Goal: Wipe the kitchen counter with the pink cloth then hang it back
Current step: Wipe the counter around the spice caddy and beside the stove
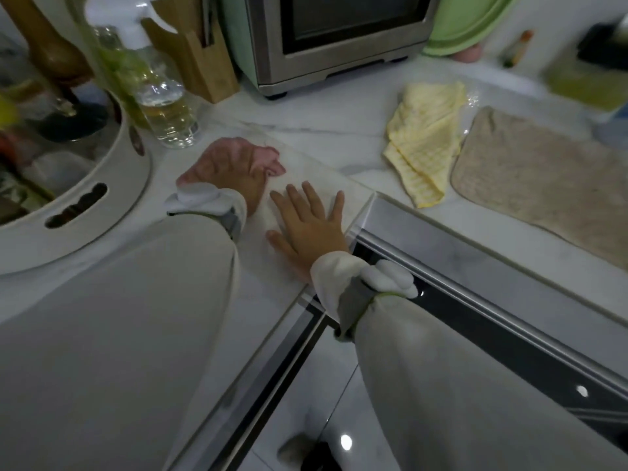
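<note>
The pink cloth (272,161) lies on the white marble counter (326,130) near its inner corner, mostly hidden beneath my left hand (227,171). That hand lies on top of the cloth and presses it down; only a pink edge shows past the fingers. My right hand (309,226) rests flat on the bare counter just to the right, fingers straight and spread, holding nothing.
A white tub (88,215) of kitchen items sits left, with a clear bottle (166,107) and knife block (197,59) behind. A microwave (333,39) stands at the back. A yellow cloth (421,137) and beige mat (550,181) lie right.
</note>
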Motion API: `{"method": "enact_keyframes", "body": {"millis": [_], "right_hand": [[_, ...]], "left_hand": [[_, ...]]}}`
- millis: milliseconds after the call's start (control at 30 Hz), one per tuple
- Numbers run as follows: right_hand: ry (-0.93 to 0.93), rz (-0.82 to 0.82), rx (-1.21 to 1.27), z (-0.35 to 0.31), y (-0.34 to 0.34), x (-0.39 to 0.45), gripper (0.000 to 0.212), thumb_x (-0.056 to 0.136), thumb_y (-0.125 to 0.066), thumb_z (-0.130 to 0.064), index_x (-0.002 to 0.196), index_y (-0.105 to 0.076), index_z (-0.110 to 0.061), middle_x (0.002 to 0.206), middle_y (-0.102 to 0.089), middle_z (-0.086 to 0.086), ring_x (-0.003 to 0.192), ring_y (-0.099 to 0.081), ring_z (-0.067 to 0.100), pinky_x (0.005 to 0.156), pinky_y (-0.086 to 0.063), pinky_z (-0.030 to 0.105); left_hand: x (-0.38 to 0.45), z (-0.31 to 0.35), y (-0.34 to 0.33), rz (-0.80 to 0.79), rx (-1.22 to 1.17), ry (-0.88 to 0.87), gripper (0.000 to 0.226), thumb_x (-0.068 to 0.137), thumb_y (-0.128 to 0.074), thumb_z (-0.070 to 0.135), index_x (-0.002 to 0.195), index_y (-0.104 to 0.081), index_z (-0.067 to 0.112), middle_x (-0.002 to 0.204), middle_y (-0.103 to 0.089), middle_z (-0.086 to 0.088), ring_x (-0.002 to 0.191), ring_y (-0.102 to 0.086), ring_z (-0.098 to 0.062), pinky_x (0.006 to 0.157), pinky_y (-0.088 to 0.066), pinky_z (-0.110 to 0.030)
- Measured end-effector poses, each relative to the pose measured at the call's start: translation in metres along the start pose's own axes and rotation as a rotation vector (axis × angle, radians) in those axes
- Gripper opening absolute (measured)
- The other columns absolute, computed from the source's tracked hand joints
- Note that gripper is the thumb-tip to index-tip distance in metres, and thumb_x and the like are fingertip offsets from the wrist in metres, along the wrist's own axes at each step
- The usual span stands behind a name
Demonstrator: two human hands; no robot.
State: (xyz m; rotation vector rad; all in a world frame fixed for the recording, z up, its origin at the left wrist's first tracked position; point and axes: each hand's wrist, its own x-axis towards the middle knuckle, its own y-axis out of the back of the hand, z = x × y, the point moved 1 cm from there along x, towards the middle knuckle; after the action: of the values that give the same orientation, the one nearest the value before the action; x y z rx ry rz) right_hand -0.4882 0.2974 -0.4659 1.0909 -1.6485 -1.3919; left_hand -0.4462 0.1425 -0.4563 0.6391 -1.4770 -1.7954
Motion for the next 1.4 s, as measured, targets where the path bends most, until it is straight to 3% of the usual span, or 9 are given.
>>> {"method": "enact_keyframes", "body": {"millis": [167, 500, 700, 833, 900, 1000, 1100, 1233, 1400], "right_hand": [[0.002, 0.012, 0.011, 0.002, 0.001, -0.002, 0.061, 0.096, -0.026, -0.051, 0.15, -0.011, -0.026, 0.16, -0.007, 0.002, 0.148, 0.005, 0.023, 0.11, 0.014, 0.063], [0.005, 0.034, -0.144, -0.031, 0.015, -0.016, 0.061, 0.095, -0.022, -0.051, 0.149, -0.012, -0.025, 0.16, -0.007, 0.007, 0.148, 0.003, 0.026, 0.11, 0.011, 0.063], [0.287, 0.041, 0.193, -0.134, 0.014, -0.064, 0.079, 0.077, -0.001, -0.055, 0.146, -0.026, -0.024, 0.157, -0.02, 0.004, 0.146, -0.008, 0.025, 0.115, 0.005, 0.055], [0.402, 0.021, 0.362, -0.177, -0.006, -0.11, 0.072, 0.081, -0.013, -0.048, 0.138, -0.042, -0.015, 0.149, -0.037, 0.009, 0.141, -0.025, 0.031, 0.115, -0.008, 0.054], [0.386, 0.026, 0.367, -0.189, -0.014, -0.125, 0.068, 0.083, -0.018, -0.045, 0.133, -0.048, -0.01, 0.143, -0.046, 0.014, 0.135, -0.036, 0.035, 0.113, -0.019, 0.055], [0.365, 0.139, 0.433, -0.209, -0.018, -0.143, 0.054, 0.085, -0.031, -0.035, 0.119, -0.059, -0.004, 0.124, -0.061, 0.018, 0.114, -0.054, 0.039, 0.103, -0.04, 0.051], [0.436, 0.154, 0.497, -0.244, -0.016, -0.167, 0.051, 0.085, -0.033, -0.033, 0.117, -0.059, -0.005, 0.121, -0.063, 0.015, 0.11, -0.055, 0.037, 0.1, -0.041, 0.046], [0.592, 0.129, 0.458, -0.287, -0.03, -0.197, 0.043, 0.084, -0.037, -0.031, 0.106, -0.063, -0.004, 0.105, -0.068, 0.015, 0.098, -0.061, 0.036, 0.091, -0.045, 0.042], [0.669, 0.19, 0.307, -0.29, -0.041, -0.204, 0.044, 0.082, -0.039, -0.035, 0.104, -0.063, -0.005, 0.098, -0.068, 0.013, 0.094, -0.063, 0.035, 0.088, -0.028, 0.037]], "left_hand": [[-0.033, -0.035, -0.001, -0.041, -0.121, 0.363, 0.068, 0.098, -0.021, 0.055, 0.153, -0.002, 0.02, 0.161, 0.0, -0.011, 0.148, 0.0, -0.033, 0.118, 0.005, -0.047], [-0.157, -0.115, 0.028, -0.033, -0.024, 0.553, 0.065, 0.096, -0.016, 0.053, 0.151, 0.006, 0.029, 0.162, -0.002, -0.003, 0.148, -0.002, -0.03, 0.116, 0.0, -0.058], [-0.22, -0.185, 0.051, -0.03, -0.075, 0.811, 0.064, 0.098, -0.012, 0.053, 0.153, 0.006, 0.025, 0.161, 0.008, -0.007, 0.148, 0.005, -0.034, 0.116, 0.005, -0.056], [-0.265, -0.197, 0.058, 0.007, -0.112, 0.999, 0.067, 0.095, -0.01, 0.058, 0.152, 0.004, 0.025, 0.161, 0.004, -0.011, 0.147, 0.005, -0.04, 0.114, 0.004, -0.064], [-0.285, -0.169, 0.055, -0.086, -0.029, 0.888, 0.065, 0.095, -0.014, 0.058, 0.151, 0.005, 0.032, 0.161, 0.008, -0.008, 0.147, 0.006, -0.037, 0.109, 0.0, -0.069], [-0.315, -0.139, 0.043, -0.146, 0.171, 0.426, 0.067, 0.092, -0.024, 0.06, 0.149, 0.005, 0.04, 0.161, 0.01, -0.002, 0.148, 0.005, -0.031, 0.108, -0.006, -0.067], [-0.356, -0.16, 0.053, -0.163, 0.209, 0.357, 0.069, 0.091, -0.03, 0.058, 0.15, 0.0, 0.04, 0.162, 0.004, 0.003, 0.149, 0.001, -0.027, 0.114, -0.008, -0.061], [-0.432, -0.225, 0.072, -0.064, 0.108, 0.702, 0.065, 0.094, -0.02, 0.059, 0.151, 0.003, 0.035, 0.162, 0.004, 0.002, 0.149, 0.0, -0.029, 0.115, -0.005, -0.057], [-0.515, -0.279, 0.095, 0.012, 0.058, 1.175, 0.061, 0.097, -0.017, 0.053, 0.152, -0.004, 0.029, 0.161, -0.004, -0.006, 0.148, -0.003, -0.031, 0.117, -0.004, -0.056]]}}
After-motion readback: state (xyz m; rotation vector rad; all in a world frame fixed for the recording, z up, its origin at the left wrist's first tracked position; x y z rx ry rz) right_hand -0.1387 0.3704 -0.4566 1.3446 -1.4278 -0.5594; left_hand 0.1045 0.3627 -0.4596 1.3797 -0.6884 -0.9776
